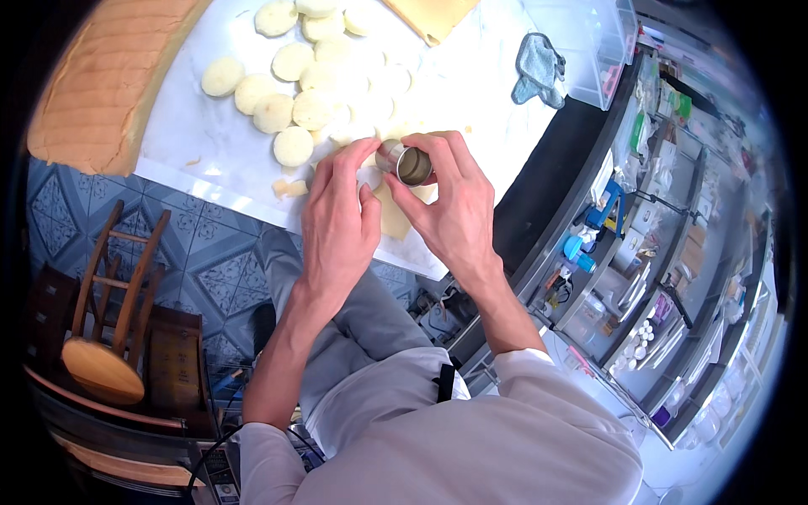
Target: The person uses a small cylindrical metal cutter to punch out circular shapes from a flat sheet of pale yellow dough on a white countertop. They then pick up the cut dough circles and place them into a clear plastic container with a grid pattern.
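My right hand [456,205] grips a short round metal ring cutter [413,166] between thumb and fingers. The ring is tilted, so I look into its hollow inside. Close by on the left, my left hand [339,211] is curved over the worktop, its index fingertip near the ring's side. Whether it pinches anything is hidden. Below the ring lies a pale sheet of sponge cake [395,218], partly covered by both hands. Beyond my hands, several cut rounds of pale sponge cake [293,146] are spread over the marble-patterned worktop [183,136], some overlapping. Glare washes out part of them.
A large brown-topped slab of cake [107,82] covers the left side. Another flat cake piece [435,16] lies at the far edge. A grey-blue cloth [538,69] sits near a clear plastic bin [590,57]. Loaded shelves [637,252] stand right; a wooden stool [104,372] is lower left.
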Demonstrator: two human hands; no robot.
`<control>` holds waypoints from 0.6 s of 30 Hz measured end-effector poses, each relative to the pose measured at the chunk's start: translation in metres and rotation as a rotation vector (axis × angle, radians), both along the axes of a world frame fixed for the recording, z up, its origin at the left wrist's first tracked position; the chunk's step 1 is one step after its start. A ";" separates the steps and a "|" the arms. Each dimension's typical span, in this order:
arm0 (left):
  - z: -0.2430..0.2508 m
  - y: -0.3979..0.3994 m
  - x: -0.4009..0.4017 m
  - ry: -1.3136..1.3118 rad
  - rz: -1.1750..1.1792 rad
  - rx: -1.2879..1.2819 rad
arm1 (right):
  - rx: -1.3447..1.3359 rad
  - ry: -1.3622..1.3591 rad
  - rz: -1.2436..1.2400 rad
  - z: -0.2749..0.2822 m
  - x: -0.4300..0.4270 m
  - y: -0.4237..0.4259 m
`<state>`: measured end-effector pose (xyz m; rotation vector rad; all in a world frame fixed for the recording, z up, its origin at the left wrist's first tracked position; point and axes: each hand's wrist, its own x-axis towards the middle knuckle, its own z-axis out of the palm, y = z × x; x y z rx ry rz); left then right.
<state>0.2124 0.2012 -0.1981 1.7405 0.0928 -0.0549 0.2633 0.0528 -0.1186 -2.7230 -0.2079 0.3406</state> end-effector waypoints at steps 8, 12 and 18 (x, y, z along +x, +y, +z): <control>0.001 0.002 0.001 0.025 -0.009 0.004 | 0.001 -0.014 0.034 -0.005 0.000 0.000; 0.001 0.001 -0.001 0.016 -0.007 0.015 | 0.031 -0.053 0.032 -0.017 -0.004 0.000; 0.005 0.003 -0.001 0.031 -0.012 0.038 | 0.052 -0.033 0.050 -0.020 -0.004 -0.004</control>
